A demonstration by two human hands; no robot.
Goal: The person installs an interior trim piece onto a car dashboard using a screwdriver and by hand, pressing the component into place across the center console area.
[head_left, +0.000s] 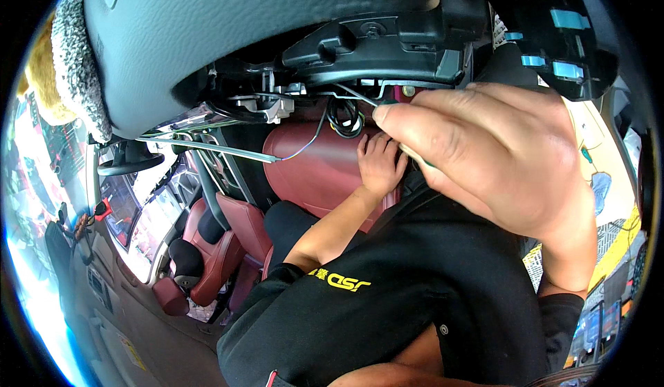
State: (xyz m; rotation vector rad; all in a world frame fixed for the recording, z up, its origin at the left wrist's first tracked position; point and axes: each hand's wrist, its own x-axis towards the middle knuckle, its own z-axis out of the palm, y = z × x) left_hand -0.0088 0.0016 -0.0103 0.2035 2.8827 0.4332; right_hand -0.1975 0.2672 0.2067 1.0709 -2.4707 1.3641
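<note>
One yellow-lettered black shirt, slim tool in right hand

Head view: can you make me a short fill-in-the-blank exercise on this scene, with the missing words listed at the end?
1. Of the left hand and the right hand, the one gripping the thin-shafted tool is the ____ hand.
2. The coil of cable near the left hand's fingertips is mostly ____ in colour.
3. The seat near the left hand is ____ in colour.
4. On the black trim panel at the picture's upper right, the clips are light ____.

Missing words: right; black; red; blue.
</note>
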